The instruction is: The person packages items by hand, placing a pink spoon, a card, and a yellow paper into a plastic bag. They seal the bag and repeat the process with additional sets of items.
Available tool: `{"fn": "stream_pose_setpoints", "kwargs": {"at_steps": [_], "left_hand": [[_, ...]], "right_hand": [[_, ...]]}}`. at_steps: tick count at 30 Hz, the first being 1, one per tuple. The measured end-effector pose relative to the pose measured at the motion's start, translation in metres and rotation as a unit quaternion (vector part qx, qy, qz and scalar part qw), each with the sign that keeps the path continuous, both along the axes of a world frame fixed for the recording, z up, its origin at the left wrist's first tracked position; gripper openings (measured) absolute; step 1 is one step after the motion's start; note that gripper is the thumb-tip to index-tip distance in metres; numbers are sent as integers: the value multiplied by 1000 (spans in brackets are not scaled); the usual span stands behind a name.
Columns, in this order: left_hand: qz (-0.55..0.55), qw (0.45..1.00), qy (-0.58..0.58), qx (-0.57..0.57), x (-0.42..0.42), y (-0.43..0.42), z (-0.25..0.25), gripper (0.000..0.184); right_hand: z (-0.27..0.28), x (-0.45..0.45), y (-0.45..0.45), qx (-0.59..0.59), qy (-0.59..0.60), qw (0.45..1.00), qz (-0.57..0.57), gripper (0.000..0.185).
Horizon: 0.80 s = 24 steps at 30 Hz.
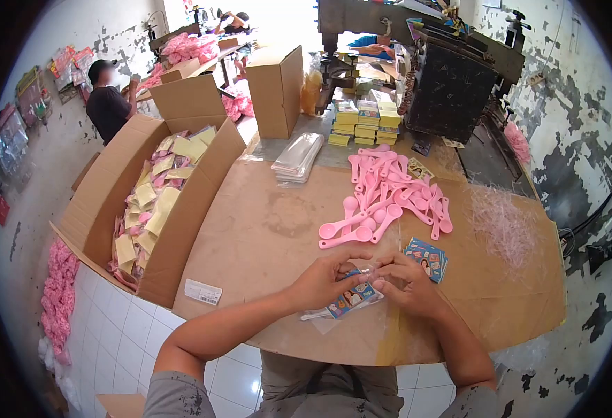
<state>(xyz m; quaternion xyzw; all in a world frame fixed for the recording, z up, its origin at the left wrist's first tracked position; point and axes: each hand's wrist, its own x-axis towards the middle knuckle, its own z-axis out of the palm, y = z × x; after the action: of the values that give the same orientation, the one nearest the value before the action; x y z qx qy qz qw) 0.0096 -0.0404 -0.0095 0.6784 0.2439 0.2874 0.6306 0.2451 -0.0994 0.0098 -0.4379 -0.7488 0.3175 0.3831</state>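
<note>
Near the table's front edge, my left hand (330, 279) and my right hand (408, 284) meet with their fingers pinched on the top of a clear plastic bag (374, 301). A blue printed card (348, 298) shows in or under the bag, below my left fingers. Right beside my right hand is a small stack of blue cards (426, 259). Just beyond both hands lies a heap of pink measuring spoons (383, 191). My fingers hide part of the bag's upper edge.
On my left stands an open carton (170, 244) full of filled bags. Further back are clear bags (297, 159), stacked yellow-edged cards (365, 120) and a black machine (449, 87). Plastic strips (505, 223) lie right. A person (109, 101) is at the back left.
</note>
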Motion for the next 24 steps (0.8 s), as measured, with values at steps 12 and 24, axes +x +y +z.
{"fn": "stream_pose_setpoints", "kwargs": {"at_steps": [12, 24], "left_hand": [[-5, 999, -38, -31, 3, 5, -9, 35], [-11, 999, -49, -8, 1, 6, -13, 38]], "right_hand": [[13, 2, 4, 41, -23, 999, 15, 26], [16, -14, 84, 197, -222, 955, 17, 40]]}}
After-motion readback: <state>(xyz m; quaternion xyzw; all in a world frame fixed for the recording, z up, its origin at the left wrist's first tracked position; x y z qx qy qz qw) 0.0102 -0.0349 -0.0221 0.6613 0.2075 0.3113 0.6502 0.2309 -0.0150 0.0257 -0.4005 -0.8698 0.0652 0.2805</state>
